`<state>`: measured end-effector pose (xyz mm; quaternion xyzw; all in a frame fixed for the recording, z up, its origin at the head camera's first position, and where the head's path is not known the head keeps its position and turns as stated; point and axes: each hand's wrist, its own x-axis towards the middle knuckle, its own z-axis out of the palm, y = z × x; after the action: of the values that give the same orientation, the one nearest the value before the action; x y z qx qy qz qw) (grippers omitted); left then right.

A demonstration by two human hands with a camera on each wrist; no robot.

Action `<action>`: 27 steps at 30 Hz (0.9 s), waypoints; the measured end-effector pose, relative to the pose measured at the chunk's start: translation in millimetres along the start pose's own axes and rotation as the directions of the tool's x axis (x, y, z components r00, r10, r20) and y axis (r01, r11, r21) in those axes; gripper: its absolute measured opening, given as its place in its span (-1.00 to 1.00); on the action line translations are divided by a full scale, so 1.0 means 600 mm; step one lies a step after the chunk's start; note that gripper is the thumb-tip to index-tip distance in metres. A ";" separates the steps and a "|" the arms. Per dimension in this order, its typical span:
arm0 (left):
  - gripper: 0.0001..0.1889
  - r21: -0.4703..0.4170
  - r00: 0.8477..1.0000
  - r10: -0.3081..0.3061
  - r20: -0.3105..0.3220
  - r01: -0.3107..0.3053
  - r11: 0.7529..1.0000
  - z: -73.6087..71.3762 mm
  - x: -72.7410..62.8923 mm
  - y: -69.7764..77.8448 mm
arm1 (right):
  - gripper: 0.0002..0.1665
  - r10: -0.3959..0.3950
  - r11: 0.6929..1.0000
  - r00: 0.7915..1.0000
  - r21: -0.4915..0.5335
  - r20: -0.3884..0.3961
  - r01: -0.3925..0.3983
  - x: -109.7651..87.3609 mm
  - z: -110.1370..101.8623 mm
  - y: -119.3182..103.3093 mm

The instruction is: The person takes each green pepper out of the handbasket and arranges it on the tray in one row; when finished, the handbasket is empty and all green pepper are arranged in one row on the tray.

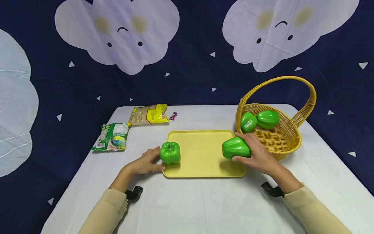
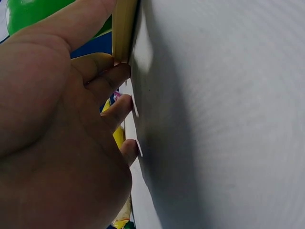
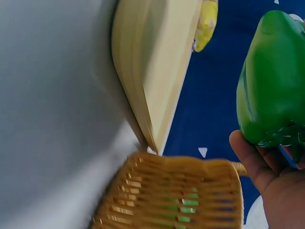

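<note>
My right hand [image 1: 257, 154] grips a green bell pepper [image 1: 236, 148] above the right side of the yellow tray [image 1: 201, 156]. In the right wrist view this pepper [image 3: 271, 81] is up off the tray, thumb and fingers around its stem end. Another green bell pepper [image 1: 170, 152] sits at the tray's left end. My left hand [image 1: 146, 162] rests on the table beside that end, fingers loosely spread. In the left wrist view, its fingertips [image 2: 121, 74] are right at the tray's side wall [image 2: 124, 33].
Right of the tray stands a wicker basket [image 1: 287, 138] with a tall handle [image 1: 280, 78]; two green bell peppers [image 1: 267, 119] lie inside. At the back left are a green packet [image 1: 114, 137], a yellow bag [image 1: 149, 115] and a small purple wrapped piece [image 1: 173, 116].
</note>
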<state>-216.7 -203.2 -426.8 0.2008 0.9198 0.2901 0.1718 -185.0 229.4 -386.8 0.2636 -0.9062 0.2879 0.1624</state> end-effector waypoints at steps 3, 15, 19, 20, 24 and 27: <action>-0.11 -0.001 1.000 -0.002 0.001 0.002 1.000 0.000 0.000 0.000 | 0.04 0.027 1.000 0.999 0.011 0.030 -0.027 0.002 0.010 -0.005; -0.11 -0.007 1.000 -0.002 0.000 0.002 1.000 0.001 0.002 -0.002 | -0.03 -0.025 1.000 0.999 0.018 0.036 0.024 0.021 0.048 -0.020; -0.12 -0.007 1.000 -0.001 0.002 0.001 1.000 0.001 0.002 -0.001 | 0.00 -0.026 1.000 0.998 0.004 0.052 0.026 0.029 0.060 -0.025; -0.12 -0.008 1.000 -0.001 0.002 0.001 1.000 0.001 0.002 -0.001 | 0.01 -0.024 1.000 0.998 0.001 0.056 0.024 0.032 0.063 -0.027; -0.13 -0.007 1.000 0.002 0.001 -0.002 1.000 0.001 0.002 -0.001 | 0.05 0.006 1.000 0.997 0.019 0.073 -0.007 0.041 0.073 -0.036; -0.12 -0.002 1.000 0.003 0.002 -0.003 1.000 0.000 0.001 -0.001 | 0.06 0.051 0.998 0.995 0.035 0.085 -0.054 0.048 0.081 -0.046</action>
<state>-217.4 -203.2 -427.6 0.2025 0.9190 0.2909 0.1726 -199.3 169.4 -400.0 0.2548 -0.9133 0.2976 0.1115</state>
